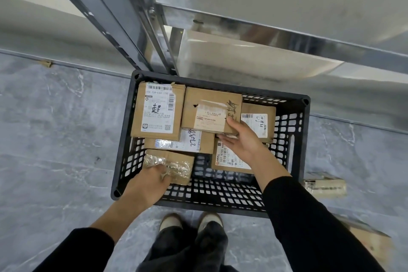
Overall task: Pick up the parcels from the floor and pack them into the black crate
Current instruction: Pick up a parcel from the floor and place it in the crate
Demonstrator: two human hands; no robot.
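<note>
The black crate (293,130) stands on the floor in front of my feet and holds several brown cardboard parcels. My left hand (145,185) grips a small parcel wrapped in crinkled clear tape (170,164) at the crate's near left. My right hand (240,139) holds the near edge of a labelled parcel (209,110) that lies on top of the others in the middle. A tall labelled parcel (157,111) lies at the far left, another (258,122) at the far right.
Two parcels lie on the grey floor to the right of the crate, one (324,184) near its corner, another (371,238) closer to me. A metal shelving rack (242,24) with an upright post stands just behind the crate. My shoes (189,223) are below the crate's near wall.
</note>
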